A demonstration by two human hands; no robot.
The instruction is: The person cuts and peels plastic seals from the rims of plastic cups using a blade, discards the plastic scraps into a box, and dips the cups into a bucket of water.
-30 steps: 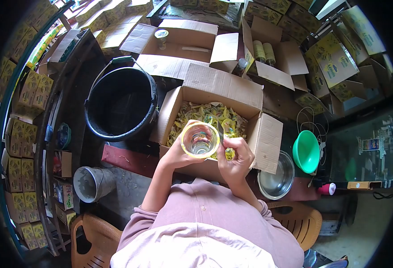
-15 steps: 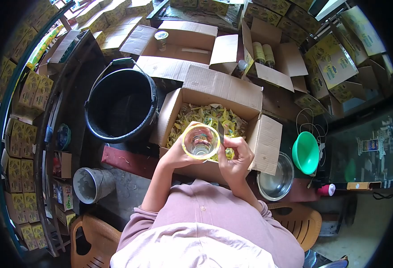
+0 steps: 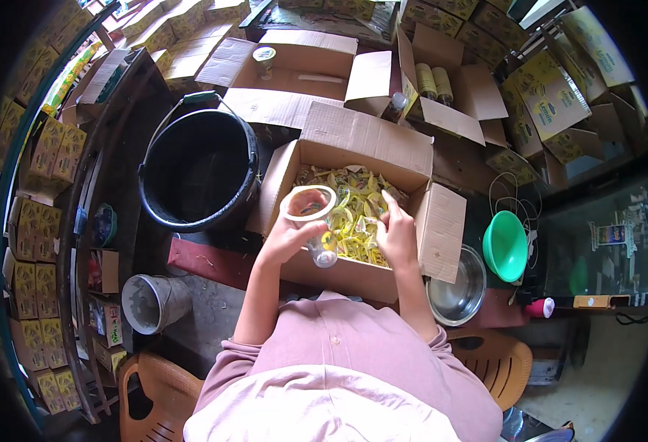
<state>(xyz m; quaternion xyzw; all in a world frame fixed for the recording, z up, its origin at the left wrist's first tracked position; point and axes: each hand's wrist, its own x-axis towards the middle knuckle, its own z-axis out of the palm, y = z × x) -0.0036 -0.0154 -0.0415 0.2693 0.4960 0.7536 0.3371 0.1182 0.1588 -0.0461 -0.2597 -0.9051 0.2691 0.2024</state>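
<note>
Two bare hands showed in my head-camera feed, over the near part of an open brown cardboard box [image 3: 364, 140] heaped with thin yellow scraps [image 3: 357, 236]. The left hand [image 3: 283, 241] had its fingers wrapped around a clear, tapered cup [image 3: 327, 240] with a pale yellow rim, above the box's near left part. I read the cup's long axis as slanted: mouth forward and slightly left, base back toward the body. The right hand [image 3: 399, 237] stood apart, to the cup's right, scraps showing between them; its index finger pointed forward, but I couldn't tell whether its other fingers gripped anything.
</note>
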